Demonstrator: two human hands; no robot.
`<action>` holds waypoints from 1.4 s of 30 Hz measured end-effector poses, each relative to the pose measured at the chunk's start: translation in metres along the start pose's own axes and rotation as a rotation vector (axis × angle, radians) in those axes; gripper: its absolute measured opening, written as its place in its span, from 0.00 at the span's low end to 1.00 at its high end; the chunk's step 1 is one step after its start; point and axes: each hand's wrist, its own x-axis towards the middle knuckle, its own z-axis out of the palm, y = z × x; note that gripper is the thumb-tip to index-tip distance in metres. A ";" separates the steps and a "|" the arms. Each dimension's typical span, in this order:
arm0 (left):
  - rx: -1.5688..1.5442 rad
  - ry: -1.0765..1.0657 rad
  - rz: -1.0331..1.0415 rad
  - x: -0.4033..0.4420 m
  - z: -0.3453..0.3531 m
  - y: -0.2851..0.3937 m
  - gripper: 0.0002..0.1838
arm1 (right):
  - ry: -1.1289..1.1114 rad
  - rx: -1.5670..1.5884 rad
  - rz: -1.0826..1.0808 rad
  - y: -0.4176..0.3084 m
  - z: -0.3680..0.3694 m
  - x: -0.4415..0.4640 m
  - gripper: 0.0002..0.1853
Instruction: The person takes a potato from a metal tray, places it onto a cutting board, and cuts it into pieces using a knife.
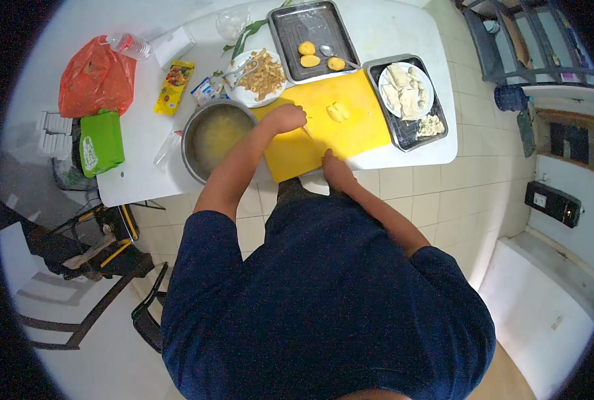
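My left hand [286,119] is closed above the left part of the yellow cutting board [364,130]. A small, thin, pale shape shows just past its fingers, too small to name. My right hand [337,170] is at the board's near edge with its fingers curled; whatever they grip is hidden. Peeled yellow potato pieces [338,112] lie together on the board, to the right of my left hand. Beneath my left forearm stands a steel pot [189,150] with yellowish contents in cloudy liquid.
A plate of brown pieces [262,77] is beyond the pot. Behind the board, a dark tray [297,33] holds yellow halves and a spoon [326,51]. A second tray [398,137] carries a plate of pale food [404,90]. Red [97,80] and green bags [102,141] lie left.
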 end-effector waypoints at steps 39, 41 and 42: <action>-0.117 0.123 0.019 -0.002 0.019 -0.014 0.06 | -0.046 0.032 0.056 -0.002 -0.010 0.014 0.16; -0.125 0.140 -0.004 -0.005 0.026 -0.011 0.06 | -0.054 0.028 0.054 -0.007 -0.013 0.011 0.17; -0.128 0.132 -0.003 -0.005 0.027 -0.011 0.06 | -0.072 0.036 0.064 -0.009 -0.015 0.011 0.17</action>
